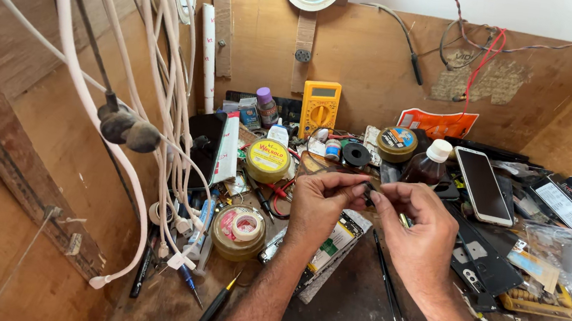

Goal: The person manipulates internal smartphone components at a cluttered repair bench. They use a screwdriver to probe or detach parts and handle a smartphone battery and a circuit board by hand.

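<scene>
While you pinch the small dark part (368, 189) between both thumbs and forefingers, left hand (318, 203) and right hand (420, 231) closed on it above the opened phone (323, 246), keep the grip light. Left, an open tin (239, 232) holds a tape roll (245, 225); farther, the yellow tin (267, 160) and brown bottle (428, 165) stay capped.

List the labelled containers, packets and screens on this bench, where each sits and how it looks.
Multimeter: back centre, upright, yellow, grey screen.
Round tin: left of centre, yellow label.
Smartphone: right, white, dark screen.
Packet: against the back wall, orange and white.
Bottle: beside the smartphone, brown, white cap.
</scene>
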